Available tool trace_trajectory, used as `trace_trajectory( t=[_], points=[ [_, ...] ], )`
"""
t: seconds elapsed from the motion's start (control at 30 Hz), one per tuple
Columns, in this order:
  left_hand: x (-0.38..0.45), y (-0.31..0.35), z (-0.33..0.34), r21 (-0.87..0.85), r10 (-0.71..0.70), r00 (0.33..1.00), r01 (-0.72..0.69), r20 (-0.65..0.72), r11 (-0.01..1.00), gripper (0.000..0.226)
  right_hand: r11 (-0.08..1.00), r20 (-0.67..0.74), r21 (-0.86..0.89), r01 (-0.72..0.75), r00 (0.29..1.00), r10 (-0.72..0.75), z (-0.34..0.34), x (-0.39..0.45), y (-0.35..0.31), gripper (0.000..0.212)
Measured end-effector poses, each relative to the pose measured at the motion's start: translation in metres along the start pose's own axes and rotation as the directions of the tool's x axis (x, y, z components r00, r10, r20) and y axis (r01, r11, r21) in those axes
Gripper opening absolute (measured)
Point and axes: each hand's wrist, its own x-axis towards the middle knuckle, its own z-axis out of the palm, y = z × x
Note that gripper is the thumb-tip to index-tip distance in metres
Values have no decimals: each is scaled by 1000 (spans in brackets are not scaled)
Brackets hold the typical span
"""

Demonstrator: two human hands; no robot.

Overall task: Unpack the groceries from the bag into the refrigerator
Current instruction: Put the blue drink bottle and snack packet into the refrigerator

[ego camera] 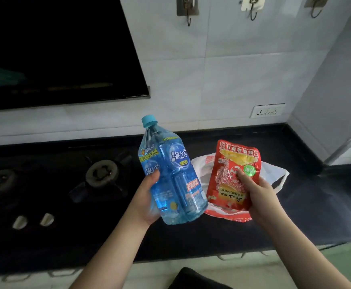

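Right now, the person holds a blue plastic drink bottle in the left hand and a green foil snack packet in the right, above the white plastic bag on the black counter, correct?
Not quite: the foil snack packet is red, not green, as the head view shows. The rest holds: the left hand grips the blue plastic drink bottle, the right hand holds the packet, above the white plastic bag on the black counter.

The bottle (171, 180) is clear blue plastic with a light blue cap and a blue label printed in white and yellow; it stands nearly upright, cap tilted slightly left, gripped around its lower half by the left hand (147, 199). The pouch (232, 176) is red foil with a yellow window and a green sticker, upside down, pinched by the right hand (258, 197). The bag (274, 174), white plastic, lies crumpled beneath the pouch, handle loop trailing right.
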Motion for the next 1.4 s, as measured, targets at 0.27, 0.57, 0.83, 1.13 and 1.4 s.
trace_trajectory(
  t=[0.27,0.57,0.83,1.13,1.4],
  points=[
    [-36,-39,30,90,61,957,-37,-282,995,72,998,162,-62,-13,987,23,-30,-15,-2,34],
    [-124,-58,29,99,188,823,-161,-536,982,79,972,407,-197,-126,892,198,-3,-33,37,31],
    [-213,-46,18,231,349,681,-262,-644,937,84,920,539,-392,-29,803,255,49,-69,72,42],
    [-350,-32,-7,350,473,487,-325,-734,878,61,873,706,-482,76,624,335,122,-153,117,30],
    [-516,-29,-20,435,552,348,-361,-758,825,57,843,761,-533,80,482,435,200,-272,196,36]
  ],
)
